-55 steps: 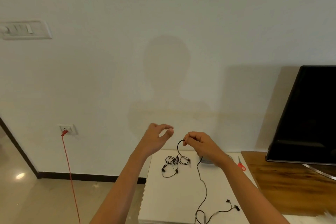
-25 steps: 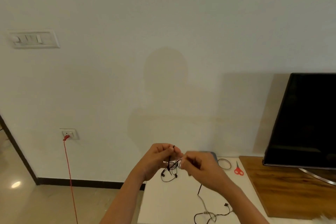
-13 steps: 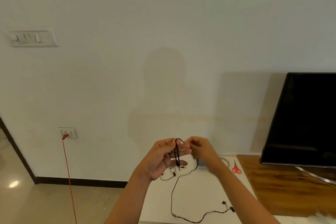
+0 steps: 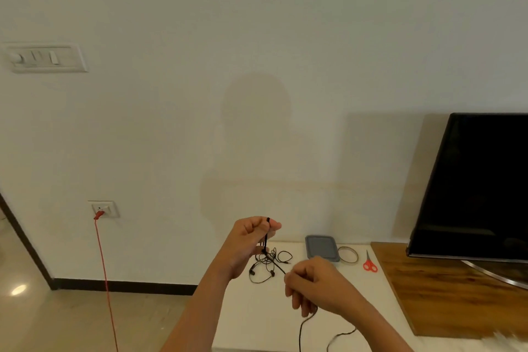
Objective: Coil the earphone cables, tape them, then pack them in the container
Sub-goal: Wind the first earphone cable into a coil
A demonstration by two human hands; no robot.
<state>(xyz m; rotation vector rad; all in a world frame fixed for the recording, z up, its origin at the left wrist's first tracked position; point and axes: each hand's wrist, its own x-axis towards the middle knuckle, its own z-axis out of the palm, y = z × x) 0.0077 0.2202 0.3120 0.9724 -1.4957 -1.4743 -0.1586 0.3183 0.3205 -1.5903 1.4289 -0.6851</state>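
Observation:
My left hand (image 4: 251, 240) is raised above the white table (image 4: 257, 320) and pinches a few loops of a black earphone cable (image 4: 266, 237) between thumb and fingers. The same cable runs down and right into my right hand (image 4: 311, 283), which grips it lower and nearer to me; its tail (image 4: 303, 328) hangs toward the table's front edge. A second black earphone set (image 4: 268, 264) lies loosely tangled on the table behind my hands. A grey lidded container (image 4: 321, 247) sits at the back, with a tape roll (image 4: 348, 255) to its right.
Red-handled scissors (image 4: 369, 263) lie right of the tape roll. A wooden unit (image 4: 445, 291) with a dark television (image 4: 480, 186) adjoins the table on the right. On the left a red cord (image 4: 105, 280) hangs from a wall socket (image 4: 103, 208) to the floor.
My right hand has dropped down and toward me, drawing the cable away from my left hand. My left hand still holds the loops. The container and tape roll are now uncovered.

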